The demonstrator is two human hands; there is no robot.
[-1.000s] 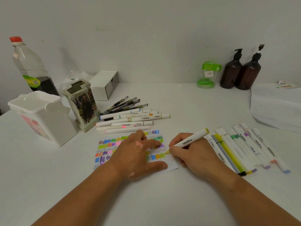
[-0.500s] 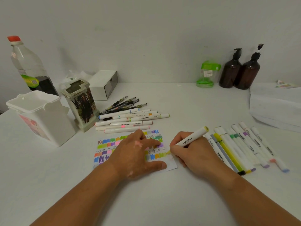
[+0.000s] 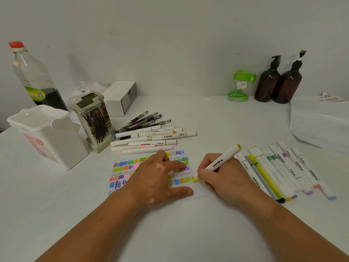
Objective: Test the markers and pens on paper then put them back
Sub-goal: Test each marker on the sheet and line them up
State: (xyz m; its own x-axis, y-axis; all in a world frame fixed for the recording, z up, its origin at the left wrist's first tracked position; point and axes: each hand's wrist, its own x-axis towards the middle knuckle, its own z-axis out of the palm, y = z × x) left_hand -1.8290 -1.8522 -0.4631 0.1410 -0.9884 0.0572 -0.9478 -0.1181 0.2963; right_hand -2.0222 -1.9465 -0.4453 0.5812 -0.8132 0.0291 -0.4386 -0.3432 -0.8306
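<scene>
Right hand (image 3: 227, 179) grips marker (image 3: 220, 162); spare markers (image 3: 272, 158) perhaps ten.

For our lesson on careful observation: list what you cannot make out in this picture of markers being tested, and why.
All head view:
1. Middle swatches of the paper, covered by the left hand.
2. Tip of the marker, behind fingers of the right hand.
3. Print on the pens, too small.
4. The white stack, cut off by the right edge.
</scene>
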